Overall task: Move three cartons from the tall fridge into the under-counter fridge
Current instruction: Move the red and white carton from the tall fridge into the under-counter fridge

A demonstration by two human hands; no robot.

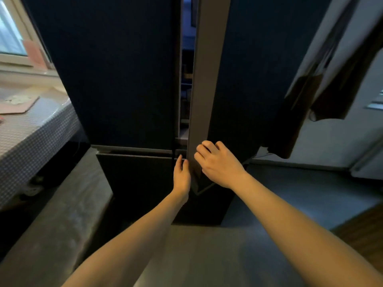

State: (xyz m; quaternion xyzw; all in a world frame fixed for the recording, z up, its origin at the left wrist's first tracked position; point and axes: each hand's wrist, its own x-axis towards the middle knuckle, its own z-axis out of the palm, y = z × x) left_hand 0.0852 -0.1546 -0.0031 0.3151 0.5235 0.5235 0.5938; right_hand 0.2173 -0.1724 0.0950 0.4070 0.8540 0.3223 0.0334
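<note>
The tall fridge fills the middle of the head view, dark blue with two upper doors. Its left door point(116, 75) is closed. Its right door point(209, 79) stands a little ajar, showing its grey inner edge and a narrow dim gap with shelves point(186, 83) behind. My right hand point(217, 162) grips the bottom corner of that door edge, fingers curled round it. My left hand point(182, 175) lies with straight fingers against the left side of the same edge. No carton is clearly visible in the gap.
A lower fridge drawer front point(141, 172) sits under the doors. A counter with a checked cloth point(31, 131) runs along the left under a window. Dark cloths point(323, 96) hang at the right by a white wall. Grey floor lies below.
</note>
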